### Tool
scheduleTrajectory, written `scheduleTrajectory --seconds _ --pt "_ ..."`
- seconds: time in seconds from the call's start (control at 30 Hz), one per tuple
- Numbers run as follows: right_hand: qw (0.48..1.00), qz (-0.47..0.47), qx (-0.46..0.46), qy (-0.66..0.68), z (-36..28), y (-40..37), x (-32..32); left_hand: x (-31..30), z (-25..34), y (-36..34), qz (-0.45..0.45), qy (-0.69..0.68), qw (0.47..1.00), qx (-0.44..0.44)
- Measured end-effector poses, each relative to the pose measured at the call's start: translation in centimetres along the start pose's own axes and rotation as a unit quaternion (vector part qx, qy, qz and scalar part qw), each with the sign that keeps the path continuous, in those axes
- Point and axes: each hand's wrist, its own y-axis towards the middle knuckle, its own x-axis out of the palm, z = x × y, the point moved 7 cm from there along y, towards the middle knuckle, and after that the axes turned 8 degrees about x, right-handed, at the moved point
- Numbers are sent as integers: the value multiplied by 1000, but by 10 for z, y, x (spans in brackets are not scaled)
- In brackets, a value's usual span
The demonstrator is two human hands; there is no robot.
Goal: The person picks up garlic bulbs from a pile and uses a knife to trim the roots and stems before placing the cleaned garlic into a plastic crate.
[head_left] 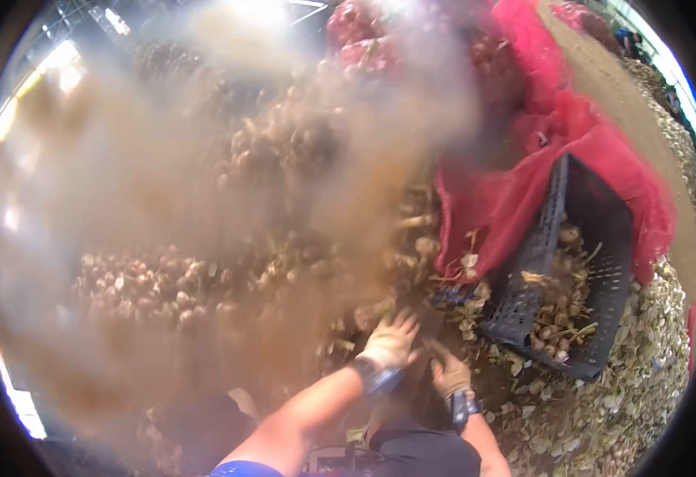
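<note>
- The left hand [390, 343] reached out with fingers extended, perhaps to steady something; I cannot tell whether it gripped anything.
- The right hand [450, 374] curled beside a dark, blurred object [430, 324], seemingly for control; its hold was unclear.
- Garlic bulbs [181, 298] lay heaped beyond the left hand, probably to stay within reach.
- The black perforated crate [614, 230] stood beyond the right hand, its walls containing more garlic [555, 330].
- Red mesh [543, 175] lay against the crate's far edge.
- Pale husk litter [638, 381] spread beside its near corner, likely as discarded trimmings.
</note>
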Motion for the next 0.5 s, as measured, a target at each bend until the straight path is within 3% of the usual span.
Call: scheduleTrajectory --seconds 0.07,0.13,0.2,0.27,0.33,0.4,0.47,0.5 --pt "999 6 15 -32 6 -1 4 27 -5 -1 57 -24 998 10" --pt "996 -31 -45 64 -5 -30 17 20 12 -28 13 -17 999 26" --pt "983 -38 -135 118 27 -54 38 52 24 -50 -4 -8 999 43" --pt "976 -39 -191 100 -8 -42 24 45 22 -43 -7 31 999 40" --pt "992 -33 -116 43 -3 -7 20 19 3 -22 36 24 999 -6" --pt "993 -38 -85 72 13 16 18 18 -14 1 97 -24 995 -1" --pt "994 -30 -91 54 2 -1 18 19 -3 -5 24 -7 1000 -10" --pt "988 8 -153 -12 -1 -21 23 17 9 -21 -20 42 999 -5"
